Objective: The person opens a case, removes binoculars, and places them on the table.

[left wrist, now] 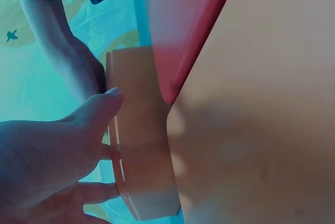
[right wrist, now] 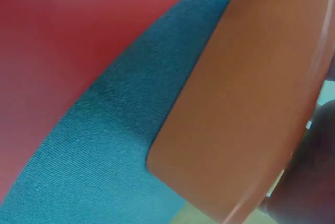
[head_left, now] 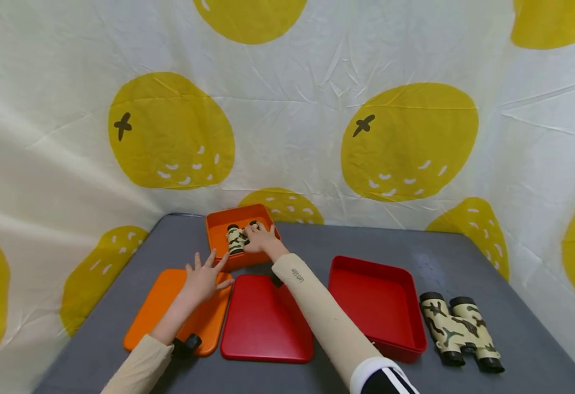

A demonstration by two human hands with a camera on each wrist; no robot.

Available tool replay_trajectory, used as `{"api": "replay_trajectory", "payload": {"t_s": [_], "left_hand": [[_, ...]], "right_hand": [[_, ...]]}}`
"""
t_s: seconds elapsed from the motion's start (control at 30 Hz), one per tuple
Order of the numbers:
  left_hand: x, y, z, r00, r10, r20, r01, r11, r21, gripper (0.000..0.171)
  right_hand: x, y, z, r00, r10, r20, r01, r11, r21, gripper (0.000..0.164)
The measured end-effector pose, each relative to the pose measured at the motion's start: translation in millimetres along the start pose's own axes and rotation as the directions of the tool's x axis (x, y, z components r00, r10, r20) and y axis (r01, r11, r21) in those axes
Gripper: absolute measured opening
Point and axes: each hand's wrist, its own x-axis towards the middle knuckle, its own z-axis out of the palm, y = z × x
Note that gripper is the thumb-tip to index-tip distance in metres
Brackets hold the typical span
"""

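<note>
Camouflage binoculars (head_left: 236, 239) lie inside the orange box (head_left: 220, 224) at the back of the table. My right hand (head_left: 261, 241) reaches into this box from the right and grips the binoculars from above, covering their right barrel. In the right wrist view the box's side wall (right wrist: 235, 98) hides most of the fingers. My left hand (head_left: 202, 282) hovers above the orange lid (head_left: 213, 323) with its fingers spread. Its fingertips come close to the front wall of the box; in the left wrist view I cannot tell whether they touch it.
A red lid (head_left: 267, 328) lies flat beside the orange one. Right of my right arm stands an open red box (head_left: 371, 295). A second pair of camouflage binoculars (head_left: 459, 331) lies at the table's right side. A patterned curtain (head_left: 287, 131) hangs behind the table.
</note>
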Motion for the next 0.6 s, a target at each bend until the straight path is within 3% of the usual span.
{"api": "replay_trajectory", "payload": {"t_s": [0.37,0.6], "left_hand": [[1.1,0.7,0.7,1.0,-0.013,0.029,0.014,0.999,-0.043,0.067],[1.5,2.0,-1.7,1.0,-0.027,0.017,0.027,0.999,-0.041,0.066]], "right_hand": [[5.3,-1.7,1.1,1.0,0.005,-0.026,-0.005,1.0,-0.013,0.046],[1.5,-2.7,-0.1,1.0,-0.007,-0.007,0.008,0.998,0.064,0.047]]}}
